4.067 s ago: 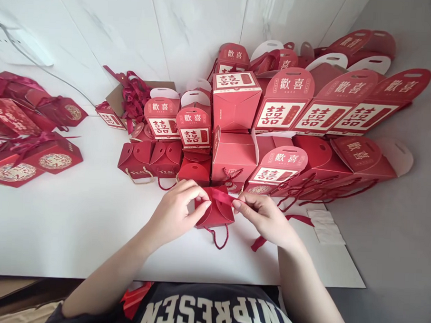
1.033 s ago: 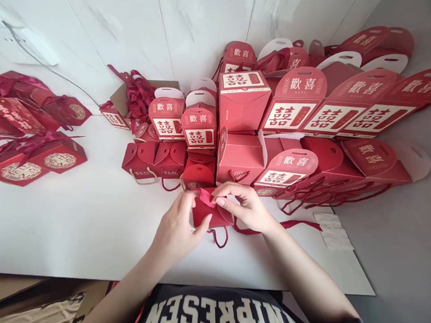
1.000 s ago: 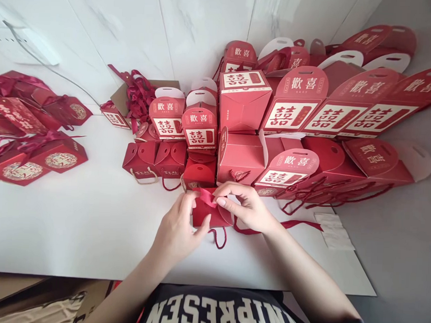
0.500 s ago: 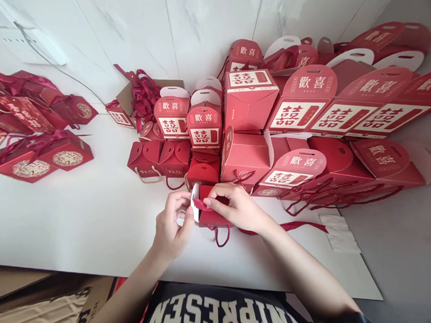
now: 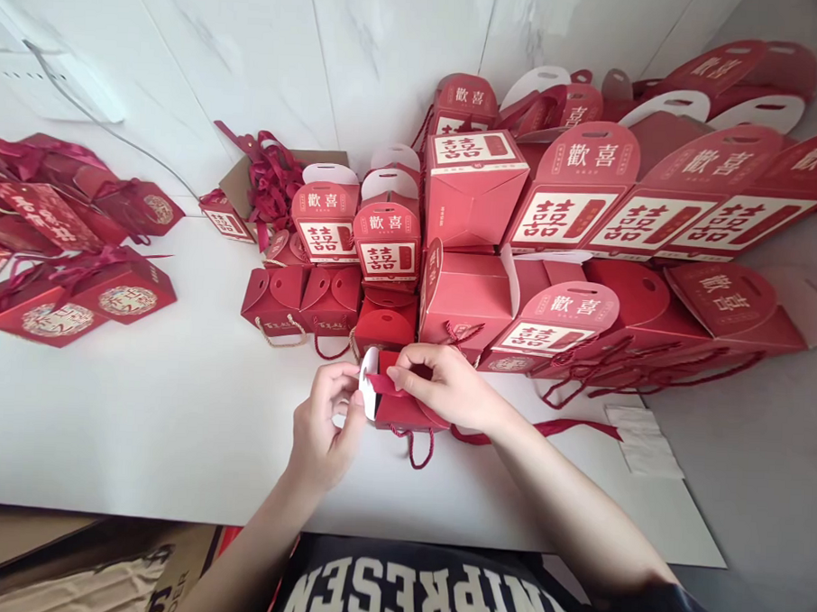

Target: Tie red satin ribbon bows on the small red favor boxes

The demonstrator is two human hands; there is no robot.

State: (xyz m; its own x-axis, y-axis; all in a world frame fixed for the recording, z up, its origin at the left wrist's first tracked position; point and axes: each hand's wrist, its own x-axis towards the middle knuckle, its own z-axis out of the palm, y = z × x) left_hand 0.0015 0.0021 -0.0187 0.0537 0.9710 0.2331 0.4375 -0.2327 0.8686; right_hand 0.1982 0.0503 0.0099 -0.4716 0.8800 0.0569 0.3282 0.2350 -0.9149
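Note:
A small red gift box (image 5: 409, 416) with a twisted red cord handle stands on the table in front of me. My left hand (image 5: 329, 415) is at its left side, thumb and fingers on the upright flap (image 5: 369, 390), whose white inner face shows. A dark red ribbon (image 5: 382, 385) runs from the flap's slot to my right hand (image 5: 438, 388), where thumb and forefinger pinch it above the box. The ribbon's long tail (image 5: 566, 427) lies on the table to the right. My right hand hides part of the box's top.
Stacked red boxes (image 5: 565, 223) rise behind and to the right. Smaller boxes (image 5: 331, 298) stand just behind my left hand. A carton of loose ribbons (image 5: 275, 178) is by the wall. Ribboned boxes (image 5: 77, 296) sit at left, white tissues (image 5: 646, 440) at right.
The ribbon between the flap and my right hand shows a little more of its width. Both hands keep nearly the same place, and the box has barely shifted left.

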